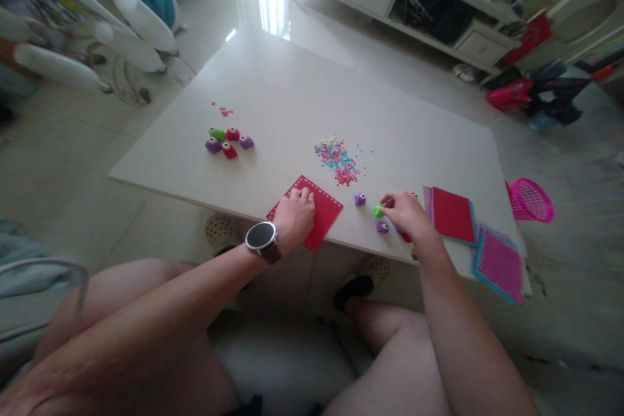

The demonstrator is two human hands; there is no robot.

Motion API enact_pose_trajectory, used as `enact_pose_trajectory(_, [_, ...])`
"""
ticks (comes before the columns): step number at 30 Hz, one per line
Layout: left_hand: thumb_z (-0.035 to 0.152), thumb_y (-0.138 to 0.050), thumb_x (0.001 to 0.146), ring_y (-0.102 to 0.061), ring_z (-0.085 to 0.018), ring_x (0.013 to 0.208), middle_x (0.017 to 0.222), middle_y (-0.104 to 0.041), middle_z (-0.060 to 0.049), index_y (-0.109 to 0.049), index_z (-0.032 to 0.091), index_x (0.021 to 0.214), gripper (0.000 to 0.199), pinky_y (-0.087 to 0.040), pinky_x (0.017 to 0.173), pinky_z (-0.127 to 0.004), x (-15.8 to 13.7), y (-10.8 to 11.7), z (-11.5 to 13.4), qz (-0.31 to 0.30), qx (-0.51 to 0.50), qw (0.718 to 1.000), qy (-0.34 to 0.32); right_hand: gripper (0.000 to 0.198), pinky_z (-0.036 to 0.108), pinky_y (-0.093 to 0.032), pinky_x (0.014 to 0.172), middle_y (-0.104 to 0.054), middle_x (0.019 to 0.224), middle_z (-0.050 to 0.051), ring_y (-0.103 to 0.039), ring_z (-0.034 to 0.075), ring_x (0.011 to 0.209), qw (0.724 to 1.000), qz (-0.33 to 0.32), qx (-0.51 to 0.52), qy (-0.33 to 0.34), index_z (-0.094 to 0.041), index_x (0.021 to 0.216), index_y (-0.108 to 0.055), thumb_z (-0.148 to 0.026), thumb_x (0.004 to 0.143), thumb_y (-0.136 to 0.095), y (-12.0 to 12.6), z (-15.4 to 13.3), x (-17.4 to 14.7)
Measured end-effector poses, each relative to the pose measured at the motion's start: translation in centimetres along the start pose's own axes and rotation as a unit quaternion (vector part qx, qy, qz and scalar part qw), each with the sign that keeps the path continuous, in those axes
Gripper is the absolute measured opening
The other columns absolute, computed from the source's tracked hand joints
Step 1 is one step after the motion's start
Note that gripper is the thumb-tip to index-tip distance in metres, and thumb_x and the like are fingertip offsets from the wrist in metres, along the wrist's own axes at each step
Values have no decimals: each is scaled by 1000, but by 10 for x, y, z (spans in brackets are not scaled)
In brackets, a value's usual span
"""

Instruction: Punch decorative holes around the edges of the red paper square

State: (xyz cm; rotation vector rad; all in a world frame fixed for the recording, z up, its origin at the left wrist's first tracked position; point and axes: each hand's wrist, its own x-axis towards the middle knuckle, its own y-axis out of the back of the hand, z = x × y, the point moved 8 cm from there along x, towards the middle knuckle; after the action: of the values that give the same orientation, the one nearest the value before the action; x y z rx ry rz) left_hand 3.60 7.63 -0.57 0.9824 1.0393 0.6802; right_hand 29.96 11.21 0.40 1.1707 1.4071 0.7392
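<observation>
A red sheet (324, 211) with small holes punched along its edges lies at the table's near edge, one corner jutting over it. My left hand (296, 218), wearing a watch, presses on this sheet with bent fingers. To the right, my right hand (404, 211) has its fingertips closed on a small green craft punch (377, 211). Two purple punches, one farther back (360, 199) and one nearer (383, 227), stand beside it. Red punches are partly hidden by my right hand. Tiny coloured paper cutouts (341, 159) lie in a loose pile beyond the sheet.
Several more punches (227, 142) stand grouped at the left, with a few red scraps (225, 112) behind them. Stacked coloured sheets, a red-topped pile (453, 214) and a pink-and-blue pile (500, 265), lie at the right. A pink basket (531, 200) is beyond the table's right edge.
</observation>
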Motion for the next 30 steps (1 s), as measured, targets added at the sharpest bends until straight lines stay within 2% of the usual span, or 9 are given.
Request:
enact_pose_trajectory(6, [18,-45,105,-58,-35,126,146,-60,-24,-56,6,150,48,-53,89,-42,1,0,-3,2,4,1000,-7,23,33,-55,89,-80,99,11,-74,24,94,999,8,-35,3,-15,107,-81,-8,88,-70,-5,-2,9])
enact_pose_trajectory(9, [17,-44,105,-58,-35,127,144,-61,-24,-58,7,147,45,-53,88,-42,-2,4,-3,0,-3,1000,-8,31,37,-54,101,-77,119,14,-71,28,112,995,46,-59,62,-16,117,-79,-11,87,-73,-5,-16,10])
enact_pose_trajectory(12, [17,-45,105,-62,-34,122,140,-63,-23,-62,8,141,41,-53,85,-41,-4,8,-3,-5,-12,1000,-1,37,39,-50,110,-75,128,13,-66,29,124,990,37,-45,125,-17,125,-76,-9,89,-72,-11,-34,7])
enact_pose_trajectory(15, [15,-45,104,-66,-32,114,131,-67,-21,-71,11,123,32,-51,86,-42,-2,7,-5,3,-14,1000,2,37,36,-51,106,-76,125,12,-68,27,119,989,5,-30,143,-17,124,-75,-5,90,-69,-18,-45,2])
enact_pose_trajectory(17, [15,-45,104,-65,-31,114,128,-68,-19,-72,13,118,30,-51,88,-42,1,7,-5,30,-12,999,-7,33,33,-51,101,-77,122,12,-70,25,114,989,-13,-26,142,-17,122,-75,-6,91,-69,-19,-50,-3])
enact_pose_trajectory(21, [14,-44,105,-61,-29,119,133,-66,-16,-69,18,124,31,-50,92,-41,7,5,5,84,-32,992,-83,28,29,-51,95,-76,117,12,-71,22,102,988,-45,-16,150,-15,119,-77,-6,93,-70,-19,-56,-12])
enact_pose_trajectory(24, [15,-46,105,-59,-28,123,139,-65,-13,-70,21,123,31,-50,93,-41,9,2,12,89,-57,986,-129,33,28,-51,93,-74,120,12,-70,19,96,985,-38,-2,167,-16,122,-77,-4,92,-70,-18,-61,-17])
enact_pose_trajectory(30, [20,-53,103,-59,-30,119,129,-68,-12,-71,21,114,21,-49,94,-44,13,-2,12,93,-57,986,-124,23,28,-50,92,-76,112,9,-71,20,98,980,-53,29,189,-17,110,-75,-4,91,-73,-27,-67,-18])
